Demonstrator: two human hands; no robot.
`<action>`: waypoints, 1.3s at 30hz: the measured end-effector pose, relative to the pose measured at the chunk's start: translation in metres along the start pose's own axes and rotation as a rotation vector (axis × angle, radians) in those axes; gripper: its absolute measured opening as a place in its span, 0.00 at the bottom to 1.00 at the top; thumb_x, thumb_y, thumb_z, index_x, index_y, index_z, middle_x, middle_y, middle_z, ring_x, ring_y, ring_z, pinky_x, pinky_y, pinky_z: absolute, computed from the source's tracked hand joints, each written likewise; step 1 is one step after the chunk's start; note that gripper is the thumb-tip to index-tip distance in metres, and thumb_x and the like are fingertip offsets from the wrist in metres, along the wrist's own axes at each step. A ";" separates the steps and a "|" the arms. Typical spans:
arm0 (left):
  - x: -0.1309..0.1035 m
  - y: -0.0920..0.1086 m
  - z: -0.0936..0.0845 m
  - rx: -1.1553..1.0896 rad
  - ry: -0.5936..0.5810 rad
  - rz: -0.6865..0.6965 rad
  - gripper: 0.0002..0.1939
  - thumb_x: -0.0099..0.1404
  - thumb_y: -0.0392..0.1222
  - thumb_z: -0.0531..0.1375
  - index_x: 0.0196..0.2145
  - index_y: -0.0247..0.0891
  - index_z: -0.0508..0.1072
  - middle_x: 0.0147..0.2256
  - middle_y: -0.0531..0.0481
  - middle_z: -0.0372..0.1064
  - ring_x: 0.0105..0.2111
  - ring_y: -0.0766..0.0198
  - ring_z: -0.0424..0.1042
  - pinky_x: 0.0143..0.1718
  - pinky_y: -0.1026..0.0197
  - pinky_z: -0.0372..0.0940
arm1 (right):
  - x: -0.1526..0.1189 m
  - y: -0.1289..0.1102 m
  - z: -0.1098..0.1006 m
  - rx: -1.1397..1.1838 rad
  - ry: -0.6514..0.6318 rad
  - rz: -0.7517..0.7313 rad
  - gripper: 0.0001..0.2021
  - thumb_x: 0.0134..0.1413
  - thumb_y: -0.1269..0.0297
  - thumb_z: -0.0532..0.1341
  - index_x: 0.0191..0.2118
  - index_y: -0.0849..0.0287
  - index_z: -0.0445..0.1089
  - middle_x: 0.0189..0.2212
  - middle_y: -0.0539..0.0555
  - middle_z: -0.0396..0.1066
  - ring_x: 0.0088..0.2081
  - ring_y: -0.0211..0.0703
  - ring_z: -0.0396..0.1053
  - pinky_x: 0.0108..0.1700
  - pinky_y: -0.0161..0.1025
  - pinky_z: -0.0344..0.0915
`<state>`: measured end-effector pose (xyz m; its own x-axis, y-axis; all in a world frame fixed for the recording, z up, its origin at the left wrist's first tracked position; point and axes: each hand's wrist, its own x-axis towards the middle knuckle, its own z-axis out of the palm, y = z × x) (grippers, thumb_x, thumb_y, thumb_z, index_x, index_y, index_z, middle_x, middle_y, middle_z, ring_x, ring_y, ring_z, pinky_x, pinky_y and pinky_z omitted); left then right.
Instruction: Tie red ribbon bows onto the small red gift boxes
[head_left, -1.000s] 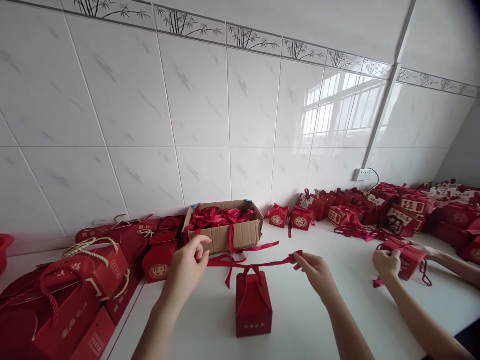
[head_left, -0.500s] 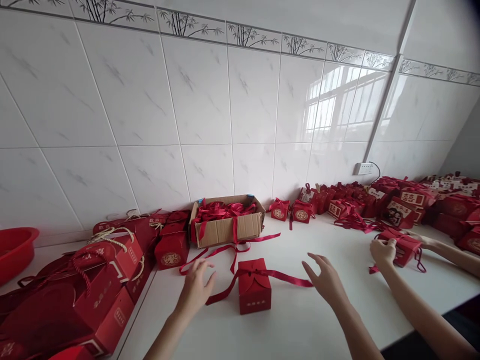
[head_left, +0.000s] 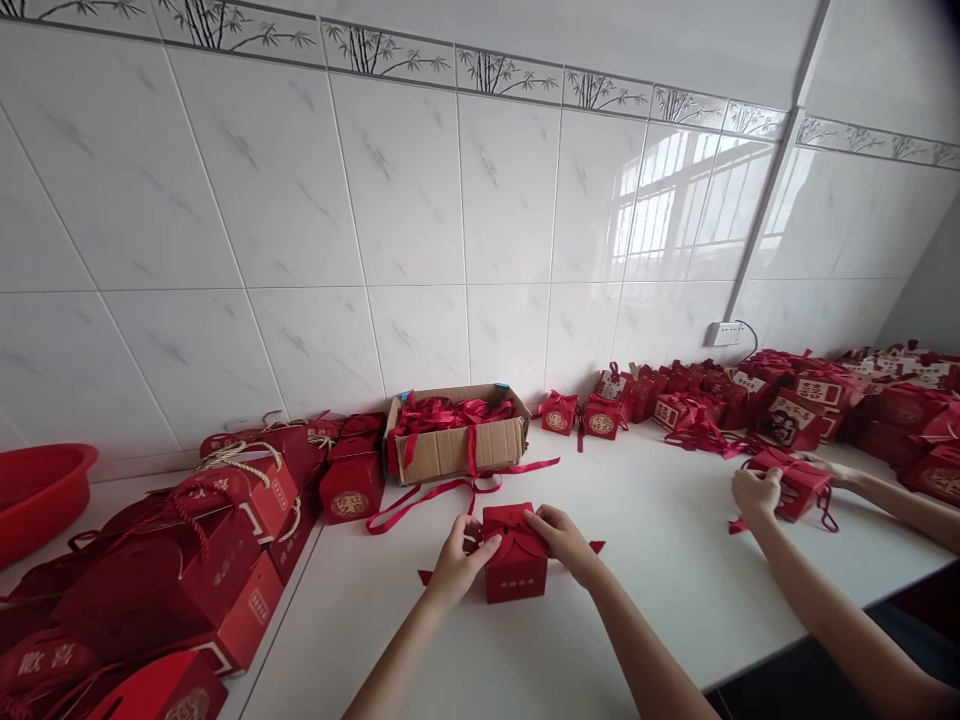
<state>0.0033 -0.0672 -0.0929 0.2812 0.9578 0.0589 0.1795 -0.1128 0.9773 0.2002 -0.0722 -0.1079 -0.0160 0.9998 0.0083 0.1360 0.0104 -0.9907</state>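
Observation:
A small red gift box (head_left: 517, 580) stands upright on the white table in front of me, its top flaps folded in. Red ribbon (head_left: 598, 546) runs across the box top, and its ends show past both my hands. My left hand (head_left: 459, 562) is at the upper left of the box, thumb and fingers closed on the ribbon by the flaps. From the right, my right hand (head_left: 564, 542) has its fingertips on the box top, closed on the ribbon there. My fingers partly cover the ribbon's middle.
Behind the box stands an open cardboard box (head_left: 457, 455) of red ribbons, some trailing out. Red gift boxes (head_left: 225, 590) pile up at left beside a red basin (head_left: 45, 495). More line the wall at right. A co-worker's hands (head_left: 757, 492) hold another red box (head_left: 796, 488).
Both my hands, apart and open on either side of the box before, have come inward onto the ribbon at its top. The co-worker still holds the other box.

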 end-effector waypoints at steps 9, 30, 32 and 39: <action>-0.003 0.000 -0.005 -0.078 -0.142 -0.092 0.19 0.55 0.55 0.63 0.29 0.38 0.62 0.27 0.56 0.61 0.28 0.66 0.62 0.32 0.63 0.57 | -0.006 0.002 0.001 0.090 -0.028 0.040 0.23 0.50 0.41 0.56 0.24 0.57 0.53 0.19 0.43 0.49 0.21 0.31 0.47 0.23 0.31 0.45; -0.012 -0.006 -0.009 -0.329 -0.294 -0.174 0.19 0.55 0.55 0.63 0.31 0.36 0.68 0.26 0.54 0.65 0.25 0.70 0.62 0.26 0.67 0.54 | -0.030 -0.007 0.015 -0.008 0.125 0.020 0.25 0.48 0.39 0.54 0.21 0.56 0.47 0.19 0.44 0.44 0.22 0.33 0.43 0.23 0.33 0.44; -0.011 -0.008 -0.010 -0.323 -0.263 -0.202 0.21 0.57 0.58 0.60 0.26 0.37 0.63 0.20 0.59 0.55 0.19 0.73 0.51 0.21 0.68 0.45 | -0.031 -0.007 0.011 -0.012 0.100 0.013 0.26 0.49 0.39 0.53 0.21 0.56 0.46 0.19 0.44 0.42 0.22 0.33 0.41 0.23 0.33 0.42; -0.012 0.001 -0.014 -0.280 -0.229 -0.185 0.24 0.50 0.52 0.67 0.22 0.39 0.55 0.17 0.62 0.48 0.18 0.74 0.43 0.20 0.66 0.38 | -0.028 -0.003 -0.006 -0.141 0.119 -0.032 0.28 0.46 0.42 0.59 0.16 0.57 0.46 0.17 0.44 0.40 0.22 0.32 0.39 0.25 0.35 0.39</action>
<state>-0.0134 -0.0748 -0.0899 0.4765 0.8680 -0.1394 -0.0079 0.1629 0.9866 0.2058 -0.1001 -0.1043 0.0932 0.9936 0.0641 0.2754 0.0361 -0.9607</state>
